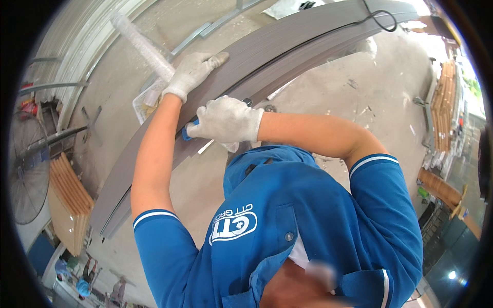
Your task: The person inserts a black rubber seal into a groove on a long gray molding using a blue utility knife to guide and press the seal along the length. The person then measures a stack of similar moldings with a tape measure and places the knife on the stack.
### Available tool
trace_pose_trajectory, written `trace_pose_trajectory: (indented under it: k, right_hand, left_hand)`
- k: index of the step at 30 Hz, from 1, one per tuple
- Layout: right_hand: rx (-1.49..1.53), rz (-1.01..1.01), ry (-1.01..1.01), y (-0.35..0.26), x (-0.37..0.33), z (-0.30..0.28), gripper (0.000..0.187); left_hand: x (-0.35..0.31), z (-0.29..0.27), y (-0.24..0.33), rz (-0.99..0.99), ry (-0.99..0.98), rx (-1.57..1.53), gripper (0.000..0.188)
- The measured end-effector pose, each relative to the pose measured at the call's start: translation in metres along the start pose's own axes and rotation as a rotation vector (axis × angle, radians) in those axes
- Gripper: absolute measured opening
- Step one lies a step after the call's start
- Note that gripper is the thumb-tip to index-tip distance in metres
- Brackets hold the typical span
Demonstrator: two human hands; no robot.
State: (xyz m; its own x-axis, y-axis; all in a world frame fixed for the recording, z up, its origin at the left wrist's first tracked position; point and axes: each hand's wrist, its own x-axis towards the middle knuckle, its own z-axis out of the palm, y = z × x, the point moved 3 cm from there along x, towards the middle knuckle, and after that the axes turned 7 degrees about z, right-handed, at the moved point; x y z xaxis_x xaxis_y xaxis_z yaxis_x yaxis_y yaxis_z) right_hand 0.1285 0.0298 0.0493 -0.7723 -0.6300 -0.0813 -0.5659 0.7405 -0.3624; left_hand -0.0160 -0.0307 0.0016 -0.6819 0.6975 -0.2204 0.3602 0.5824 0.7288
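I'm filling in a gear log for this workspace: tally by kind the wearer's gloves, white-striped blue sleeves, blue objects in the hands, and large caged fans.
White gloves: 2, one each on the left hand and right hand
White-striped blue sleeves: 2
Blue object, mostly hidden by the right hand: 1
Large caged fan: 1
Total: 6
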Motion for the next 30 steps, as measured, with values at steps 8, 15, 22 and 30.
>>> trace_pose_trajectory:
  k: [8,15,22,30]
  right_hand:
    - [-0.057,0.206,-0.06,0.098,-0.08,-0.046,0.026]
    - [-0.224,0.338,-0.042,0.239,-0.179,-0.084,0.028]
    - [-0.044,0.524,0.176,0.344,-0.275,-0.138,0.039]
    - [0.394,0.767,0.968,0.398,-0.4,-0.205,0.03]
  left_hand:
    - [-0.006,-0.001,0.005,-0.056,0.054,-0.053,0.067]
    - [-0.014,-0.001,-0.003,-0.178,0.092,0.073,0.062]
    - [-0.032,-0.01,-0.015,-0.374,0.065,0.051,0.069]
    - [0.065,0.022,0.046,-0.166,0.329,-0.079,0.055]
